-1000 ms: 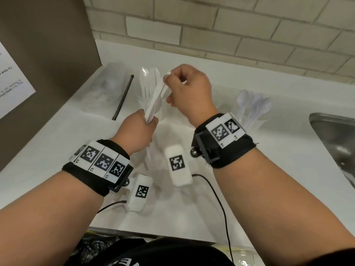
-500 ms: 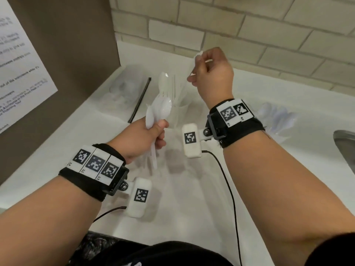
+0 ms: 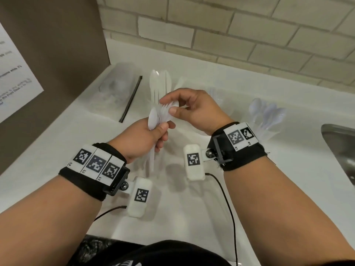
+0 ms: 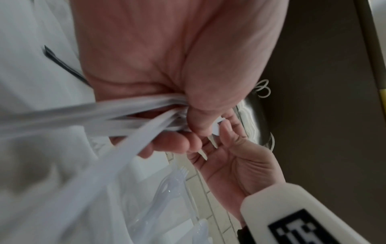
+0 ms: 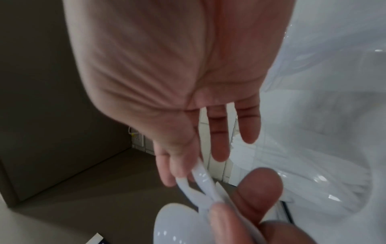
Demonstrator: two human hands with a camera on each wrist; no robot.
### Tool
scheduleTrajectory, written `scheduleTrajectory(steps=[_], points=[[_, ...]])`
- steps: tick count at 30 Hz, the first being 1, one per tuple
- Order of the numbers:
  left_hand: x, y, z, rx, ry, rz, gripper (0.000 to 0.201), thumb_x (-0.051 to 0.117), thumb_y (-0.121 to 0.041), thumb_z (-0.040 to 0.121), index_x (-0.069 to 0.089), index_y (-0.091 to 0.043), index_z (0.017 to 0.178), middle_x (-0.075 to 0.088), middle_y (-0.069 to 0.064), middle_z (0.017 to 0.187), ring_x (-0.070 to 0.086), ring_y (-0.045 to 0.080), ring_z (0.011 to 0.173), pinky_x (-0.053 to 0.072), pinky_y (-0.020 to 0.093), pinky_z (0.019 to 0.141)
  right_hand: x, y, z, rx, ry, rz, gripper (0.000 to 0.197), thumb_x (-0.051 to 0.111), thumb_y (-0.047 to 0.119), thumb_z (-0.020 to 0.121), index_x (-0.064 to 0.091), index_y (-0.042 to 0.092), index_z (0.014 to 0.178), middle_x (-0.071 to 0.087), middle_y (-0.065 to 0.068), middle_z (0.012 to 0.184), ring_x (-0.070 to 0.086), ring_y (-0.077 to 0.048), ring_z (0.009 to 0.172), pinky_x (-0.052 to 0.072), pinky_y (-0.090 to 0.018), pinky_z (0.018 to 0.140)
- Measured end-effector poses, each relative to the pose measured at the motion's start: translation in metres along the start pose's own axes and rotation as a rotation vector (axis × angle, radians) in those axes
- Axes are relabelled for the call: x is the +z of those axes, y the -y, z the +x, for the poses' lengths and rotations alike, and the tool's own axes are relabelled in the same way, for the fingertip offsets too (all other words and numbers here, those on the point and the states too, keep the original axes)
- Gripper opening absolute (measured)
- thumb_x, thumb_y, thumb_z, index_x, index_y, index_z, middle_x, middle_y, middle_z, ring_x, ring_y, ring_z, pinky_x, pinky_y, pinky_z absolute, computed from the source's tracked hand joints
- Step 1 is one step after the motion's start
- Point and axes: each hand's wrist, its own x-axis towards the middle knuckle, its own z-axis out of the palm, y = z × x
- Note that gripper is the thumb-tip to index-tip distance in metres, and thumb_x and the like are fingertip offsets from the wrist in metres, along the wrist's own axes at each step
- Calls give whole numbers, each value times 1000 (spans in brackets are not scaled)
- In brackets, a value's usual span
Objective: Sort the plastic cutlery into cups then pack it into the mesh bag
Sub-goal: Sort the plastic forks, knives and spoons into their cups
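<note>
My left hand (image 3: pixel 158 132) grips a bundle of white plastic cutlery (image 3: pixel 153 120) by the handles, heads up, over the white counter (image 3: pixel 76 150). The handles fan out below the fist (image 4: pixel 125 118). My right hand (image 3: pixel 171 108) pinches the head of a fork (image 3: pixel 165 110) in that bundle between thumb and forefinger. The fork's tines (image 5: pixel 200 180) lie against the fingertips, beside a spoon bowl (image 5: pixel 177 222). Behind the hands a clear cup (image 3: pixel 159 87) holds upright white pieces. Another clear cup (image 3: pixel 218 97) stands further right. A third cup (image 3: pixel 269 120) holds spoons.
A translucent bag (image 3: pixel 113 89) with a black strip (image 3: pixel 132 96) along its edge lies at the back left, against a brown panel (image 3: pixel 57 54). A steel sink (image 3: pixel 340 150) opens at the right. A brick wall (image 3: pixel 230 35) closes the back.
My right hand, which had lifted one piece up and away from the bundle, has come back down and now pinches a fork in it. The left hand kept its grip.
</note>
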Motion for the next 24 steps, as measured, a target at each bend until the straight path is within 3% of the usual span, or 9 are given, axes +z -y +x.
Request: scheduleTrajectory(steps=[2, 5, 8, 11, 14, 16, 18, 20, 24], points=[[5, 0, 0, -3, 5, 14, 22, 44, -21, 100, 63, -11, 105, 55, 0, 73, 51, 15, 62, 48, 31, 63, 1, 1, -5, 46, -27, -28, 24, 62, 4, 86, 69, 19, 103, 66, 11, 96, 55, -5, 79, 46, -18, 84], [12, 2, 0, -14, 1, 57, 22, 46, -23, 99, 62, -9, 105, 56, 1, 74, 52, 15, 60, 49, 34, 64, 1, -1, -12, 88, -84, 0, 17, 66, 10, 87, 70, 18, 101, 68, 7, 97, 57, -5, 85, 46, -15, 85], [20, 3, 2, 8, -16, 168, 20, 49, -29, 98, 58, -12, 99, 58, 0, 75, 55, 13, 56, 51, 32, 60, 0, -1, -15, 109, -217, 87, 13, 67, 8, 85, 71, 19, 92, 68, 8, 90, 58, -8, 88, 48, -23, 88], [26, 3, 2, 29, -11, 263, 22, 50, -34, 96, 53, -14, 88, 58, 0, 74, 55, 11, 52, 49, 27, 55, -8, 7, -16, 111, -424, 332, 24, 52, -3, 91, 63, 18, 90, 64, -2, 85, 61, -17, 82, 51, -27, 77], [29, 4, 2, 27, -23, 358, 25, 47, -35, 97, 53, -11, 94, 58, 2, 78, 53, 14, 59, 47, 29, 57, -26, 22, -18, 48, -614, 656, 26, 33, 1, 99, 51, 20, 99, 51, -7, 79, 63, -21, 59, 57, -40, 71], [31, 4, 2, 25, -32, 411, 29, 44, -33, 98, 51, -9, 113, 61, 2, 99, 55, 16, 79, 48, 33, 69, -35, 31, -20, 25, -662, 697, 20, 32, 9, 102, 48, 21, 104, 47, -7, 76, 52, -16, 45, 55, -36, 57], [34, 2, 3, 30, -15, 440, 33, 42, -30, 100, 43, -10, 126, 51, -8, 121, 50, 12, 101, 40, 29, 82, -36, 36, -20, 97, -620, 598, 9, 41, 16, 101, 48, 19, 105, 49, -6, 70, 44, -14, 42, 43, -24, 45], [37, -1, 3, 29, -6, 462, 36, 41, -28, 100, 38, -11, 131, 44, -9, 130, 46, 11, 109, 34, 25, 87, -29, 34, -21, 252, -493, 367, 19, 61, 26, 91, 53, 14, 103, 55, -5, 63, 42, -13, 40, 36, -21, 40], [41, -4, 8, 15, -32, 553, 45, 41, -31, 100, 30, -10, 138, 43, 13, 137, 48, 28, 118, 39, 33, 92, -7, 21, -23, 463, -254, 28, 33, 79, 34, 72, 56, 12, 68, 63, -8, 63, 40, -12, 34, 33, -21, 39]])
